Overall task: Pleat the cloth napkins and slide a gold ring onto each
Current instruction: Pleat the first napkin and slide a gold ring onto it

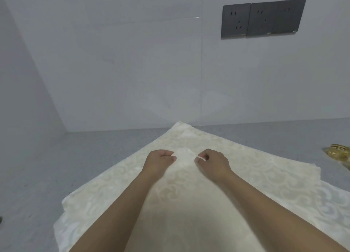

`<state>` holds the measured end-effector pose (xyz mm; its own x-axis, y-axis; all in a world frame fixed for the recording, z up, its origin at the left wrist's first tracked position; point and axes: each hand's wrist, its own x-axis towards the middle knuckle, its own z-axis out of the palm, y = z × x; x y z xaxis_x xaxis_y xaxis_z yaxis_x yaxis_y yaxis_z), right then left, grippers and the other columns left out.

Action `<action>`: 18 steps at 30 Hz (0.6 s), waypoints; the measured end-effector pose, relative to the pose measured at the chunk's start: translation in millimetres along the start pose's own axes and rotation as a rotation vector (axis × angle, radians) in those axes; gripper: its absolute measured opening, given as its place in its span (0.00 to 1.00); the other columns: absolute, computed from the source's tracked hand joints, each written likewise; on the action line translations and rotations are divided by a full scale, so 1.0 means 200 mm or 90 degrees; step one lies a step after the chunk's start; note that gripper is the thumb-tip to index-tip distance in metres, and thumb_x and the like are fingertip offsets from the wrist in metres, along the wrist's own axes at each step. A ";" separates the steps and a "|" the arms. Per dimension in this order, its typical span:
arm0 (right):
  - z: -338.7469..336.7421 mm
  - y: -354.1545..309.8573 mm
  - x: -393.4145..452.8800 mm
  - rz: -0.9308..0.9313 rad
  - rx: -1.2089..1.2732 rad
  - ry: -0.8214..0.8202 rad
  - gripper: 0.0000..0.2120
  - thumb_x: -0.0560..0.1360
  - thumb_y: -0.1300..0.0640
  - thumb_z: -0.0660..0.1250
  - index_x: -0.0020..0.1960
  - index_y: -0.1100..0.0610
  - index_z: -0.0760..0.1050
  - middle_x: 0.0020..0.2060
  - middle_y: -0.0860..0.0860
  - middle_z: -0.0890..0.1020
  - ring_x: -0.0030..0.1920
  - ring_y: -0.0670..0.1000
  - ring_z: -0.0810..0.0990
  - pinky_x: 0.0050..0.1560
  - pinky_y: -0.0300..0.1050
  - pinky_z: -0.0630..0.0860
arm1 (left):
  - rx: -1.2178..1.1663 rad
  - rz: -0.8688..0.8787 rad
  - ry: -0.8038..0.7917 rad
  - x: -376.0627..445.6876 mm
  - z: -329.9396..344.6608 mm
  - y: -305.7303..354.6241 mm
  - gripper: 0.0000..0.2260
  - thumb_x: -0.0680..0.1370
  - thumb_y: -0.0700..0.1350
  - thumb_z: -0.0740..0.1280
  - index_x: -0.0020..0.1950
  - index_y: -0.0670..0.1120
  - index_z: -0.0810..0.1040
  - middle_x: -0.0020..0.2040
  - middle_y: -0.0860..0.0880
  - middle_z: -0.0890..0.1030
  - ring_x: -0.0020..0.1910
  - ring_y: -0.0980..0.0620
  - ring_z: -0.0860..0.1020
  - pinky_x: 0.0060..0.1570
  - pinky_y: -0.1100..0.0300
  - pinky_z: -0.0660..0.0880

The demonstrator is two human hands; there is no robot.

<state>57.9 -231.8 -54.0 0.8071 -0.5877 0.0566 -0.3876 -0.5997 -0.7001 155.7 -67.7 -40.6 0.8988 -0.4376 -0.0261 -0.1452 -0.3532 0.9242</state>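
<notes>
A stack of cream damask napkins [265, 168] lies spread on the grey counter [56, 166], one corner pointing at the back wall. The top napkin has its far corner folded back toward me, and that fold [184, 157] sits between my hands. My left hand [159, 161] pinches the fold's left edge with thumb and curled fingers. My right hand [213, 161] pinches its right edge the same way. Gold rings [339, 152] lie in a small heap at the counter's right edge, partly cut off by the frame.
A pale tiled wall rises right behind the counter, with a dark socket panel [262, 18] high on the right. A side wall closes the counter on the left. Bare grey counter shows to the left of the napkins.
</notes>
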 end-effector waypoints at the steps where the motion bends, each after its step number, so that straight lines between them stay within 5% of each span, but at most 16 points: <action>1: 0.01 -0.01 0.01 0.006 0.050 -0.005 0.07 0.75 0.50 0.62 0.49 0.50 0.77 0.44 0.45 0.80 0.51 0.50 0.77 0.57 0.46 0.73 | -0.041 -0.001 0.006 0.01 0.01 0.00 0.09 0.73 0.43 0.72 0.52 0.46 0.82 0.48 0.51 0.83 0.46 0.52 0.82 0.44 0.61 0.77; 5: 0.05 -0.04 0.07 0.043 0.160 0.003 0.08 0.75 0.54 0.64 0.41 0.53 0.79 0.44 0.42 0.82 0.48 0.49 0.80 0.52 0.45 0.76 | -0.088 0.017 0.042 0.05 0.02 -0.01 0.05 0.71 0.40 0.74 0.46 0.46 0.84 0.43 0.51 0.84 0.46 0.52 0.82 0.51 0.60 0.76; 11: 0.07 -0.02 0.08 0.051 0.197 0.037 0.06 0.74 0.55 0.69 0.38 0.52 0.80 0.36 0.38 0.78 0.40 0.46 0.78 0.43 0.39 0.73 | -0.076 0.043 0.051 0.05 0.02 -0.04 0.02 0.72 0.43 0.73 0.44 0.47 0.84 0.43 0.55 0.83 0.45 0.58 0.80 0.39 0.75 0.73; 18: 0.05 -0.05 0.10 0.069 0.181 0.001 0.06 0.70 0.53 0.73 0.38 0.55 0.81 0.36 0.44 0.81 0.39 0.47 0.79 0.43 0.42 0.75 | -0.005 0.050 0.028 0.08 0.02 -0.02 0.04 0.71 0.44 0.75 0.44 0.47 0.83 0.43 0.56 0.82 0.45 0.57 0.79 0.41 0.70 0.71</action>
<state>82.4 -232.8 -53.8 0.7668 -0.6413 -0.0285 -0.3313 -0.3574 -0.8732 169.8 -75.8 -46.9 0.9018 -0.4274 0.0636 -0.2131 -0.3118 0.9260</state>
